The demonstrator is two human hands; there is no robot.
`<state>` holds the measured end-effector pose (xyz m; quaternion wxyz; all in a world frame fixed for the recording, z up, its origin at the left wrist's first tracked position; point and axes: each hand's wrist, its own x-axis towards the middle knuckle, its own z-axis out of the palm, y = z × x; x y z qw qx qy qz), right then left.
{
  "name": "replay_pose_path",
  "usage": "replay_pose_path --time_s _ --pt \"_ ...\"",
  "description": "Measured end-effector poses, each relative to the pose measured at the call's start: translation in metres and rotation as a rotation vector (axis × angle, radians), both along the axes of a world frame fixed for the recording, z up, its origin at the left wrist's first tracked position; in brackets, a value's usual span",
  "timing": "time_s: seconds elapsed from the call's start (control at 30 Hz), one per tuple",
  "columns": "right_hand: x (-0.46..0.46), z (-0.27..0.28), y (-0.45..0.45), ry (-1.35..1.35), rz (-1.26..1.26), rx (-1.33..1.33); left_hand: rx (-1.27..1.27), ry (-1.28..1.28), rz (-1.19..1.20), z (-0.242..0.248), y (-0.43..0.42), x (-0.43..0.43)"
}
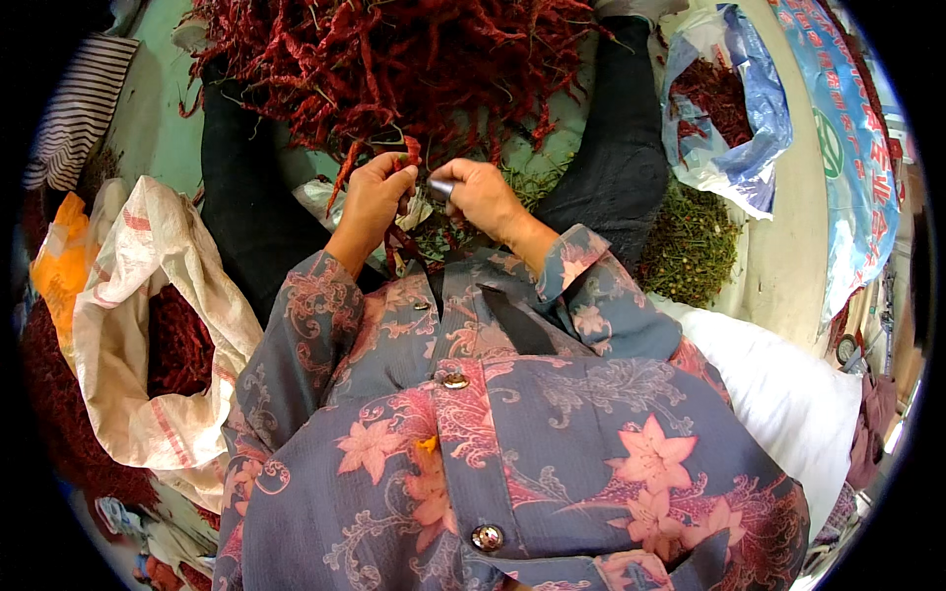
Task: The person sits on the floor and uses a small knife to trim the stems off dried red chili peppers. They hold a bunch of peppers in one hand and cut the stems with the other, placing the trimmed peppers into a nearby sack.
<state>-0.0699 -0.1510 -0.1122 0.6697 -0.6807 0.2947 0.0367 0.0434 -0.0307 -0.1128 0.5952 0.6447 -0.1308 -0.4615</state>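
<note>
A large heap of dried red chili peppers (399, 66) lies between my outstretched legs. At its near edge my left hand (375, 193) holds several of the red chilies (412, 150), pinched between thumb and fingers, and some hang below the palm. Close to its right, my right hand (480, 196) is curled, with a shiny metal piece (441, 188) at the thumb and index finger; whether it is worn or held I cannot tell. The two hands do not touch. Green chili stems (536, 185) lie on the floor beyond and below my right hand.
To the left stands a woven white sack (111, 332) holding red chilies, near an orange bag (59, 266). At right are a blue and white plastic bag (772, 140) with chilies, a pile of green stems (691, 240), a white cloth or sack (776, 391) and a printed blue sheet (850, 148).
</note>
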Motion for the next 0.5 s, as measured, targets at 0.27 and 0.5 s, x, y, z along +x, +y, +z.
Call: replay_pose_path --time_s 0.27,0.5 --pt "0.01 -0.006 -0.016 0.035 -0.268 0.78 -0.098 -0.06 -0.283 0.006 0.015 -0.005" --pt "0.015 -0.007 -0.017 -0.048 -0.181 0.872 0.023 -0.128 -0.511 0.005 0.021 -0.002"
